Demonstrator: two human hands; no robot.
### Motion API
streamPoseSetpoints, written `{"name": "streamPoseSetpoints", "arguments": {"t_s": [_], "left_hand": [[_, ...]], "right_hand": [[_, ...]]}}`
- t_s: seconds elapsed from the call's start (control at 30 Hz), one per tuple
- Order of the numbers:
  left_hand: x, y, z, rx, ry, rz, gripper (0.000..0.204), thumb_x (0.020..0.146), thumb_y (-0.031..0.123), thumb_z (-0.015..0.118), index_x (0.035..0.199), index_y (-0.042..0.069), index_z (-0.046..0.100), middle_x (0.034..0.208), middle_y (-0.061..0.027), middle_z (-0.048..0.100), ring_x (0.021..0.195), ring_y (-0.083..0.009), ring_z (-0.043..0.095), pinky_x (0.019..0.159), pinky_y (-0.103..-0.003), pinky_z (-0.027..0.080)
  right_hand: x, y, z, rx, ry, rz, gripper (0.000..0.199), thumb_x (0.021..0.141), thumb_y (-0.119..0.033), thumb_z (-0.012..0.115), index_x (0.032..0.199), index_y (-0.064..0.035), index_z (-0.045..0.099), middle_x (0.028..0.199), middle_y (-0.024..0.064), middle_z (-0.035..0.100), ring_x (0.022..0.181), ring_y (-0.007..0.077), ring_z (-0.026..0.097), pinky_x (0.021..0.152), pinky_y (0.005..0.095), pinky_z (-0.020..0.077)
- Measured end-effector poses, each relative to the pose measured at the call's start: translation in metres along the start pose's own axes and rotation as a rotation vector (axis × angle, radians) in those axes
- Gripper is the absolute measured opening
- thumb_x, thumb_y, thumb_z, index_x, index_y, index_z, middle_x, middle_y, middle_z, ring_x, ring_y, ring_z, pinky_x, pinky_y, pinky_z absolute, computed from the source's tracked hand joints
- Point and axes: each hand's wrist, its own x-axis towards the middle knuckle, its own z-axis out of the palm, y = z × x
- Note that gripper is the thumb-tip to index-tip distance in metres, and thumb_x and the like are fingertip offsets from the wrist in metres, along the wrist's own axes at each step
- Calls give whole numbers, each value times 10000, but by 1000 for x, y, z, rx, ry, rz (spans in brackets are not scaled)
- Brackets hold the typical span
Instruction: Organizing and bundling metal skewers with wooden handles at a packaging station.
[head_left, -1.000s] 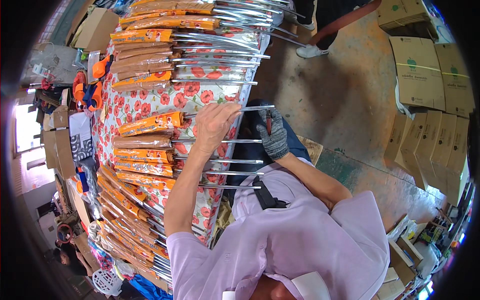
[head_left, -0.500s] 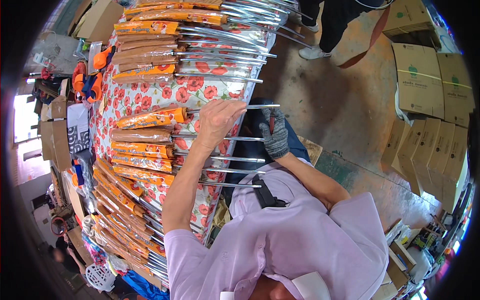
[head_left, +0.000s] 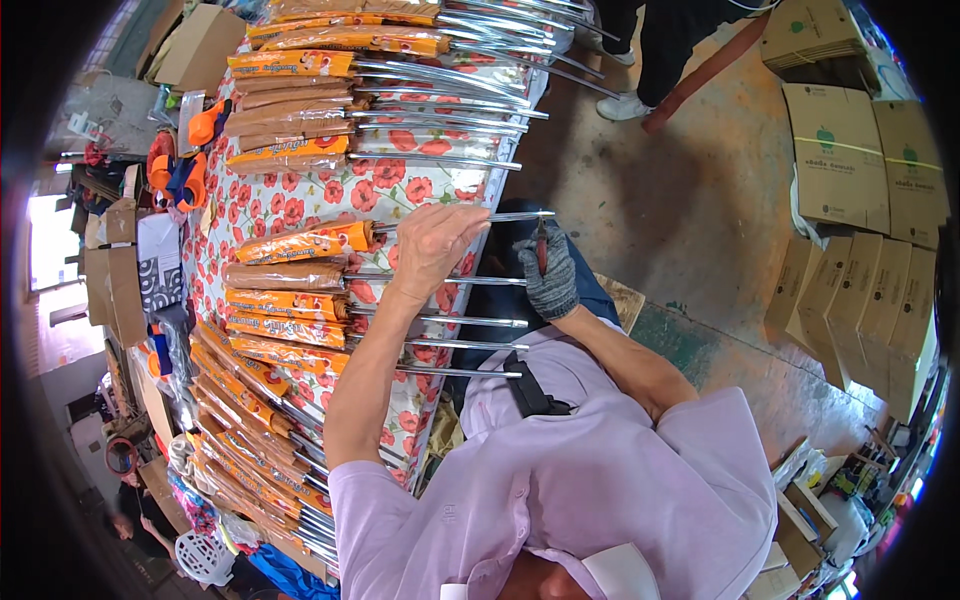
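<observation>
My bare left hand (head_left: pixel 437 250) is closed round a shiny metal rod (head_left: pixel 518 216) at the table's edge. The rod comes out of a brown head in an orange printed plastic sleeve (head_left: pixel 305 242), which lies on the table. In my right hand (head_left: pixel 552 280), gloved in grey knit, is a small red-handled tool (head_left: pixel 542 250). Its dark tip meets the rod's free end, and its exact kind is too small to tell. Several more sleeved pieces (head_left: pixel 285 303) lie nearer me, their rods jutting past the edge over my lap.
The table has a red-flowered cloth (head_left: pixel 375 183). Further sleeved pieces lie beyond (head_left: pixel 300 65) and at the near left (head_left: pixel 250 440). Orange-handled tape dispensers (head_left: pixel 190 180) sit at the left. Stacked cartons (head_left: pixel 835 150) line the right, and another person's legs (head_left: pixel 665 60) stand at the far side.
The red-handled tool has come up from below the rod to its end, with my right hand tilting slightly. My left hand keeps its hold. A reddish-brown strap behind has swung left.
</observation>
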Motion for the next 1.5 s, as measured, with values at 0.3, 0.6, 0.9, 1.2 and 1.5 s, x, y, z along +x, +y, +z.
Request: {"name": "streamPoseSetpoints", "arguments": {"t_s": [0.3, 0.6, 0.9, 1.2, 1.5], "left_hand": [[-15, 7, -35, -76, -266, -186, 193, 816, 97, 789, 999, 63, 739, 1009, -74, 739, 919, -257, 697, 746, -366, 540], [24, -22, -34, 295, 6, -85, 214, 873, 203, 719, 1065, 109, 709, 1097, -75, 668, 1010, -310, 632, 868, -407, 501], [36, -34, -10, 292, -154, 37, 196, 820, 182, 753, 1009, 149, 719, 1029, -18, 659, 962, -238, 635, 776, -381, 494], [26, -26, 4, 78, -4, -42, 179, 769, 125, 800, 932, 118, 729, 891, -35, 698, 816, -250, 655, 706, -361, 505], [18, -25, 9, 20, 84, -29, 212, 739, 67, 819, 920, 106, 715, 871, -52, 697, 772, -272, 651, 686, -370, 503]], "right_hand": [[-14, 22, -40, -367, 54, -360, 471, 908, -191, 678, 1329, -12, 567, 1262, 185, 589, 1150, 365, 591, 999, 429, 464], [-7, 46, -40, -162, 68, -3, 505, 911, -213, 670, 1346, 12, 549, 1322, 230, 552, 1215, 383, 546, 1070, 427, 413], [18, 19, -12, -199, 43, -119, 493, 892, -207, 709, 1312, 10, 569, 1300, 222, 566, 1215, 393, 541, 1074, 426, 415], [21, 13, 2, -177, 93, -126, 513, 888, -192, 730, 1319, 20, 550, 1309, 221, 552, 1214, 390, 540, 1070, 424, 418], [23, 10, 14, -91, 146, -129, 526, 893, -154, 725, 1346, 22, 522, 1317, 218, 543, 1204, 393, 547, 1055, 416, 436]]}}
